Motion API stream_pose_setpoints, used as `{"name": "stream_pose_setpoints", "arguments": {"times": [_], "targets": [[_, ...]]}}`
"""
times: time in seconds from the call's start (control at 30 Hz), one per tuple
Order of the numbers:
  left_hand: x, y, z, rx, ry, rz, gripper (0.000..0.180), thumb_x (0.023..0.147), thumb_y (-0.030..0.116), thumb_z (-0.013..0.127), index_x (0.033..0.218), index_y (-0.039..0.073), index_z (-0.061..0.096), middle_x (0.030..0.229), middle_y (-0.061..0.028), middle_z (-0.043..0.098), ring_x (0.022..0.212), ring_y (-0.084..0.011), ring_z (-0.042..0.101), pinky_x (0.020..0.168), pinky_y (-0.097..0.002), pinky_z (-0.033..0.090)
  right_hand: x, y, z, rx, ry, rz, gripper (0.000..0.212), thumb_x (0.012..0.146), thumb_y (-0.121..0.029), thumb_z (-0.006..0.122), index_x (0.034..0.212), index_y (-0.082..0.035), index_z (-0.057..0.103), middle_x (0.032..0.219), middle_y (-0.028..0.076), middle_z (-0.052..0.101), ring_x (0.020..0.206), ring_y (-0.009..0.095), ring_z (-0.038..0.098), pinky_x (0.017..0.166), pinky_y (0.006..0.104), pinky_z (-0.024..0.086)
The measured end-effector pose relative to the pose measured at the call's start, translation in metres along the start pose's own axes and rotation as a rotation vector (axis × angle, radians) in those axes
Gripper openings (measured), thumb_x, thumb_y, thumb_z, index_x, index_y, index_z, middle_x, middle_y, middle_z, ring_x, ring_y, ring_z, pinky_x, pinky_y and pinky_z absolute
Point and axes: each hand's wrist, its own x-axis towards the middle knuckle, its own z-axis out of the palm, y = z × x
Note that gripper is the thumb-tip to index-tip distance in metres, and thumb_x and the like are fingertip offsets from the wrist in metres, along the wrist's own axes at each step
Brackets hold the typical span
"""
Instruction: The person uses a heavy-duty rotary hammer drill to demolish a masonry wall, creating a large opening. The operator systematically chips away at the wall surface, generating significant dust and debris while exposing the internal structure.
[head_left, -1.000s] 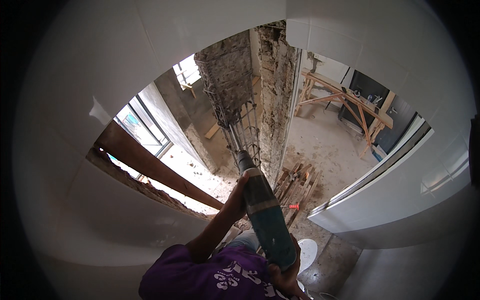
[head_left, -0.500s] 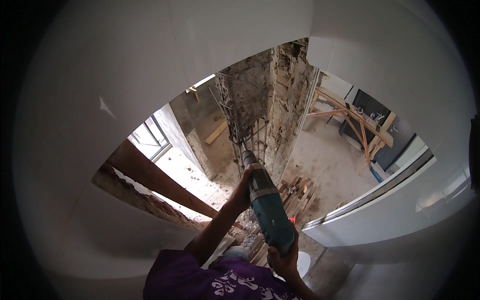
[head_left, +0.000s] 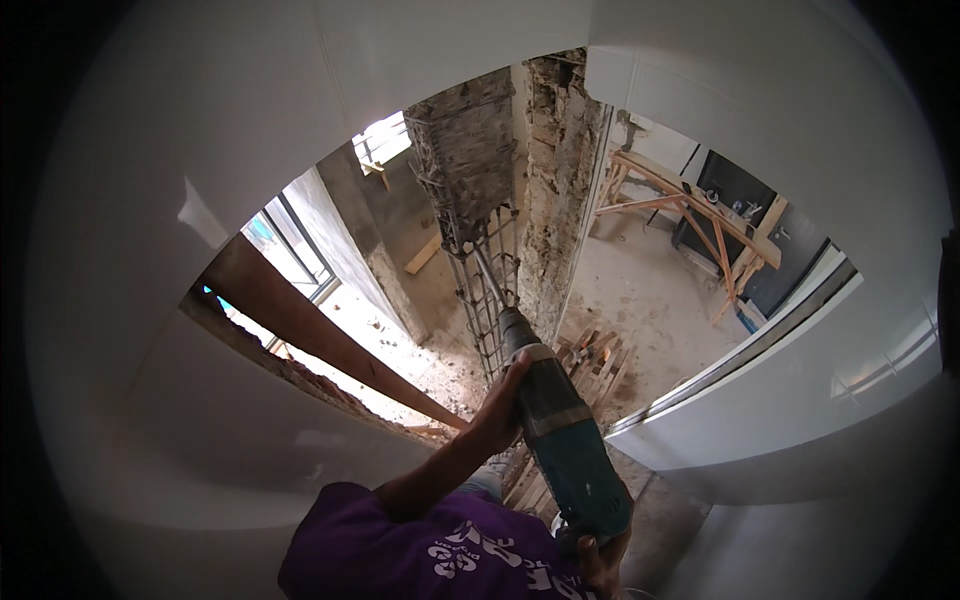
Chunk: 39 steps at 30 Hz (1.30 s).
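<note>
A teal-and-black demolition hammer (head_left: pixel 575 465) points up and away from me, between my two hands. My left hand (head_left: pixel 503 405) is wrapped round its dark front housing. At the rear end, my right hand (head_left: pixel 604 565) grips the handle, which is partly hidden. From the tool's nose a long metal chisel bit (head_left: pixel 489 276) reaches to the lower broken edge of a concrete column (head_left: pixel 465 150). Whether the tip touches the concrete is hard to see. Below that edge stands a bare cage of steel reinforcing bars (head_left: pixel 478 318), next to the bit.
Right of the column rises a rough broken wall edge (head_left: pixel 550 180). A brown beam (head_left: pixel 320 335) slants across the left. Wood strips (head_left: pixel 600 370) lie on the floor beneath the tool. A wooden workbench (head_left: pixel 690 205) stands at the far right. Rubble (head_left: pixel 375 325) litters the left floor.
The hammer and both hands have shifted down and right in view, and more of the bit shows. The column and room have moved slightly up and left in the picture.
</note>
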Motion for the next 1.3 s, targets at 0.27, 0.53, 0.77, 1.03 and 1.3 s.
{"name": "stream_pose_setpoints", "arguments": {"times": [0.27, 0.53, 0.77, 1.03, 1.3], "targets": [[0.0, 0.005, -0.004, 0.042, -0.036, 0.019, 0.058, 0.09, 0.05, 0.054, 0.124, 0.004, 0.044, 0.11, -0.0101, 0.058, 0.101, -0.0193, 0.059, 0.092, -0.0342, 0.048, -0.005, 0.028, -0.008, -0.01, -0.075, -0.09, 0.097, 0.076, -0.046, 0.069, 0.138, 0.009, 0.018, 0.125, 0.024, 0.044, 0.113, 0.027, 0.051, 0.093, 0.0394, 0.043], [0.019, 0.024, -0.011, 0.023, -0.048, 0.033, 0.059, 0.09, 0.051, 0.053, 0.124, 0.003, 0.043, 0.111, -0.0112, 0.056, 0.101, -0.0206, 0.059, 0.093, -0.0347, 0.048, 0.021, 0.018, 0.011, -0.084, -0.057, -0.227, 0.094, 0.077, -0.039, 0.07, 0.138, 0.009, 0.017, 0.116, 0.022, 0.051, 0.101, 0.027, 0.057, 0.086, 0.0376, 0.047], [0.031, 0.03, -0.006, 0.034, -0.053, 0.005, 0.06, 0.089, 0.054, 0.051, 0.121, 0.004, 0.046, 0.108, -0.0121, 0.058, 0.098, -0.0222, 0.061, 0.091, -0.0371, 0.05, 0.037, 0.005, 0.017, -0.044, -0.066, -0.202, 0.093, 0.078, -0.039, 0.07, 0.137, 0.01, 0.018, 0.114, 0.023, 0.051, 0.096, 0.027, 0.058, 0.083, 0.0382, 0.047], [0.032, 0.033, -0.008, 0.014, -0.055, 0.011, 0.058, 0.089, 0.055, 0.05, 0.119, 0.006, 0.049, 0.104, -0.0125, 0.061, 0.095, -0.0233, 0.063, 0.089, -0.0398, 0.051, 0.038, 0.005, 0.019, -0.006, -0.099, -0.182, 0.091, 0.079, -0.038, 0.069, 0.136, 0.012, 0.018, 0.118, 0.025, 0.049, 0.105, 0.028, 0.055, 0.088, 0.0392, 0.045], [0.03, 0.036, -0.001, 0.023, -0.037, 0.009, 0.058, 0.089, 0.055, 0.051, 0.116, 0.005, 0.051, 0.1, -0.0116, 0.062, 0.092, -0.0226, 0.063, 0.087, -0.0378, 0.052, 0.033, 0.018, 0.014, 0.061, -0.103, -0.109, 0.092, 0.08, -0.039, 0.067, 0.137, 0.011, 0.015, 0.122, 0.026, 0.046, 0.113, 0.029, 0.051, 0.093, 0.0396, 0.042]]}}
